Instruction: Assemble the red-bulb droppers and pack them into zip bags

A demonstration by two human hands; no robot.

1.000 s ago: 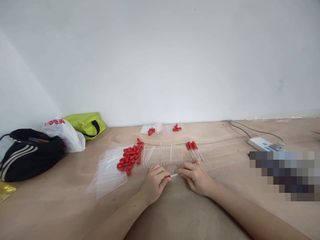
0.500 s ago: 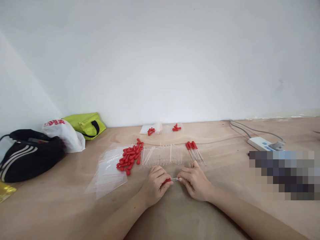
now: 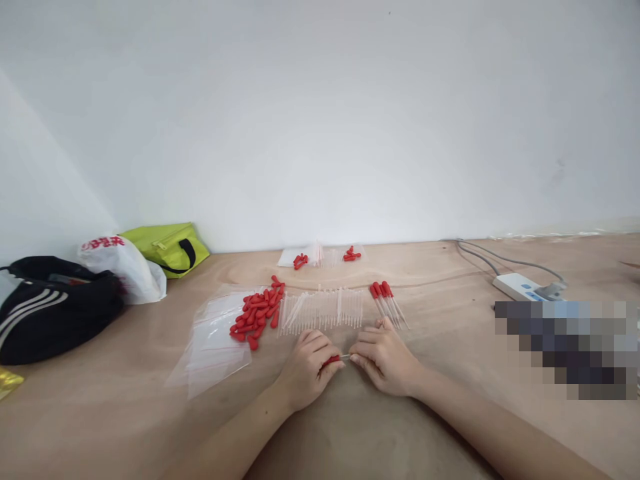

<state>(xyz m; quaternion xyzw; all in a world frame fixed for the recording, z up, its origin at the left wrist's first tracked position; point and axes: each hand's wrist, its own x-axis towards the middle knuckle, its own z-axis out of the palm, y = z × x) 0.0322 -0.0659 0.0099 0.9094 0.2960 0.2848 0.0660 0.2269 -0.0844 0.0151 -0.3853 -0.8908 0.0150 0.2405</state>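
Red rubber bulb (image 3: 332, 361) pinched in left hand (image 3: 307, 367); thin clear tube (image 3: 345, 357) lay level between it and right hand (image 3: 385, 357), low over bench (image 3: 350, 427).

Lower centre of the frame: both hands, left hand (image 3: 307, 367) and right hand (image 3: 385, 357), on the counter (image 3: 450, 373). Just above them, a row of tubes (image 3: 323, 310); bulbs (image 3: 257, 313) left of it, on bags (image 3: 215, 337); assembled droppers (image 3: 387, 303) right of it. Far right, a power strip (image 3: 523, 287).
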